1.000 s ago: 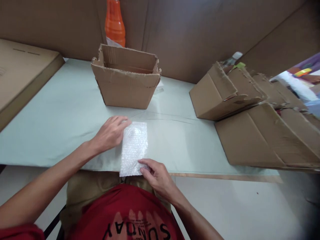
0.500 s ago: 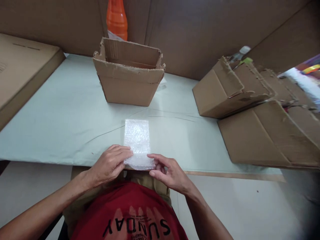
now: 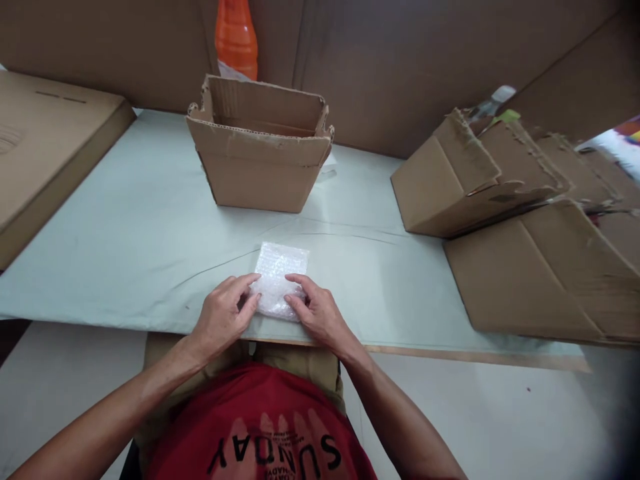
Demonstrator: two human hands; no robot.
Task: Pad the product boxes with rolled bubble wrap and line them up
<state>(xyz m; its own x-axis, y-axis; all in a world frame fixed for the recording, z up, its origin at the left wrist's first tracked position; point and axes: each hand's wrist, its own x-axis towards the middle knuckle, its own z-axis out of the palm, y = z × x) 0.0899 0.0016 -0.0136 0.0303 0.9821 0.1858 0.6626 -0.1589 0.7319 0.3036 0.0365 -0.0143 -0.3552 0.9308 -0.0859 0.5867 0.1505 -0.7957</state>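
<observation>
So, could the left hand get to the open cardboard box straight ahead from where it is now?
Probably yes: the left hand rests on the bubble wrap, and only bare table sheet lies between it and the open box.
</observation>
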